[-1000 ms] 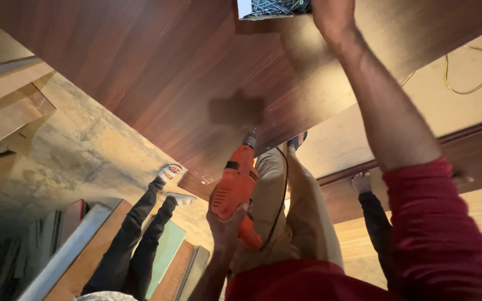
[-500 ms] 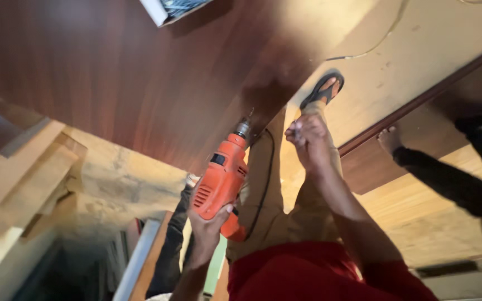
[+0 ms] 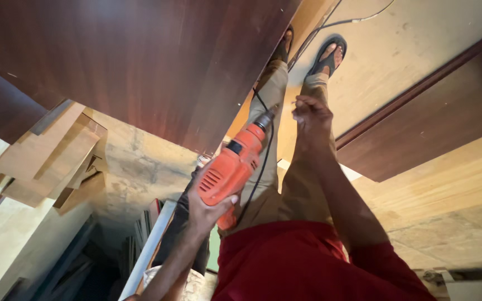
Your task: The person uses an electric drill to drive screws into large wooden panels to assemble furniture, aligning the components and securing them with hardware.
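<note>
Fingers of the left hand (image 3: pixel 210 209) are wrapping tightly around the grip of an orange drill (image 3: pixel 232 167), its bit pointing at the edge of a dark wood panel (image 3: pixel 140 61). The right hand (image 3: pixel 311 114) is hovering just beside the chuck, fingertips pinched; whatever it is holding is too small to tell.

The orange power drill (image 3: pixel 231 170) has a ribbed plastic body with vent slots along its side and a dark metal chuck (image 3: pixel 263 120) at the front. It is tilted, chuck up and away, with the tip just beside the edge of the dark reddish-brown wooden panel (image 3: pixel 140 61); whether the tip touches the edge cannot be told. A black cord (image 3: pixel 263 161) loops from the chuck end down along the body. The panel is broad, smooth and glossy, with fine grain, and fills the upper left of the view.
</note>
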